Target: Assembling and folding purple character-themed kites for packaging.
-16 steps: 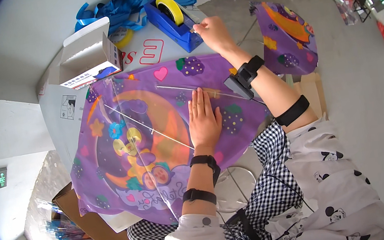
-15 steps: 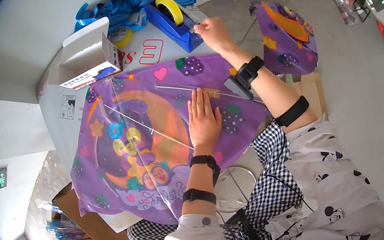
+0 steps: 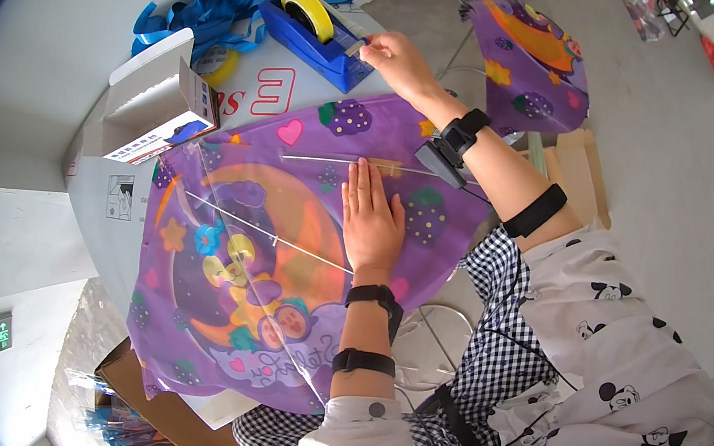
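Note:
A purple kite [image 3: 313, 361], printed with a moon, a bear and berries, lies spread over the table. Flat upon it rests my left hand [image 3: 374, 230], fingers stretched out and pointing away from me, just beside a thin white rod [image 3: 319, 159]. Another slim rod [image 3: 234, 214] runs slantwise across the moon. Beyond the kite stands a blue tape dispenser [image 3: 284, 29] with a yellow-cored tape roll [image 3: 307, 14]. At its cutting end my right hand [image 3: 395, 63] pinches the end of the clear tape between thumb and finger.
An opened white box [image 3: 153, 115] stands left of the dispenser, with blue ribbons [image 3: 202, 9] and another tape roll [image 3: 215, 63] behind it. A second purple kite piece [image 3: 529, 70] hangs at the right. Cardboard boxes [image 3: 166, 431] sit below the table.
The view has shifted slightly, so the table things appear a little further left and up. My left hand stays flat on the kite, and the right still pinches at the dispenser.

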`<state>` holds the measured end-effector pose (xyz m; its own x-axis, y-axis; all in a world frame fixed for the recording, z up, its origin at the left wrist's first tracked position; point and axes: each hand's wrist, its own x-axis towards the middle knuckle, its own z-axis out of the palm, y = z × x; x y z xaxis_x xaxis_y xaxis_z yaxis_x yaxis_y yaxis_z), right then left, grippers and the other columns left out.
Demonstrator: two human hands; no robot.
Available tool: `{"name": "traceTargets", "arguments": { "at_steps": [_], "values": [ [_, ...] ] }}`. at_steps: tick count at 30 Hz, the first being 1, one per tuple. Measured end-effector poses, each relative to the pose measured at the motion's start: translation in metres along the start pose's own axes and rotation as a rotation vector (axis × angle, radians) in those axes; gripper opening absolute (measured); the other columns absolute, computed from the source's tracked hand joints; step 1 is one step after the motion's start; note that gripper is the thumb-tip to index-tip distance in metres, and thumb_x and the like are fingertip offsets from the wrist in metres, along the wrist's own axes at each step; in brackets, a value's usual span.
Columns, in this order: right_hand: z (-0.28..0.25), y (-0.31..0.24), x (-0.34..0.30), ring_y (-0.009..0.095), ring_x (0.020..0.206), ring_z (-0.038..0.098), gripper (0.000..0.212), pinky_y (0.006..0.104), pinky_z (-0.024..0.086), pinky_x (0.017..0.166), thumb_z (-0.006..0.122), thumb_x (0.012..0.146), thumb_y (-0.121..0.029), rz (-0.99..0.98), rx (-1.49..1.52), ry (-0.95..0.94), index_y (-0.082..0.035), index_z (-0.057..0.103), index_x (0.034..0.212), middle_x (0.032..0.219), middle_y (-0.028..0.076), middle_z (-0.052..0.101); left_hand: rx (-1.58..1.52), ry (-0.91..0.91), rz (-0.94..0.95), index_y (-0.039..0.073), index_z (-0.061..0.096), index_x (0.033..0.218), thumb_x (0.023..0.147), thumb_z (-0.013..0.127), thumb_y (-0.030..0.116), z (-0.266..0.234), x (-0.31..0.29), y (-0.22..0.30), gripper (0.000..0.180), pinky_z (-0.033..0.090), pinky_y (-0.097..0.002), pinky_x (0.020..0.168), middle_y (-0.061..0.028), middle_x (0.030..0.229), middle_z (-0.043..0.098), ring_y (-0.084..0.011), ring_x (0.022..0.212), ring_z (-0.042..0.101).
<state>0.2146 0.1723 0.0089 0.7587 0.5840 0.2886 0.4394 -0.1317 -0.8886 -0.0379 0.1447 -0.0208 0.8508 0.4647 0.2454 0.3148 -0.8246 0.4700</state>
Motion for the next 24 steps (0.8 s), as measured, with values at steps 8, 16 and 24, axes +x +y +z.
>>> {"name": "traceTargets", "arguments": {
  "at_steps": [8,16,24],
  "values": [
    [0.002,-0.002,-0.005,0.031,0.092,0.063,0.026,0.0382,0.048,0.081,0.065,0.088,-0.021,0.114,0.105,-0.089,0.005,0.066,0.09,0.095,0.019,0.065,0.004,-0.004,-0.01,0.0,0.039,0.142,0.092,0.054,0.022,-0.003,-0.003,-0.006,0.056,0.027,-0.0443,0.116,-0.0137,0.151,0.036,-0.0296,0.141,0.031],
    [0.004,-0.007,-0.005,0.033,0.081,0.066,0.024,0.0389,0.05,0.074,0.068,0.084,-0.018,-0.037,-0.139,0.027,0.006,0.067,0.089,0.085,0.021,0.068,0.011,-0.006,-0.006,0.0,0.039,0.142,0.092,0.054,0.021,-0.002,0.0,-0.004,0.056,0.027,-0.0437,0.116,-0.0136,0.151,0.036,-0.0292,0.141,0.032],
    [0.01,0.017,-0.03,0.034,0.072,0.067,0.024,0.0407,0.053,0.068,0.067,0.083,-0.02,0.087,-0.788,-0.164,0.004,0.067,0.08,0.078,0.02,0.067,-0.004,0.015,0.015,0.0,0.039,0.142,0.092,0.054,0.021,0.004,-0.002,-0.001,0.056,0.028,-0.0437,0.116,-0.0145,0.151,0.036,-0.0297,0.141,0.032]
  ]
}}
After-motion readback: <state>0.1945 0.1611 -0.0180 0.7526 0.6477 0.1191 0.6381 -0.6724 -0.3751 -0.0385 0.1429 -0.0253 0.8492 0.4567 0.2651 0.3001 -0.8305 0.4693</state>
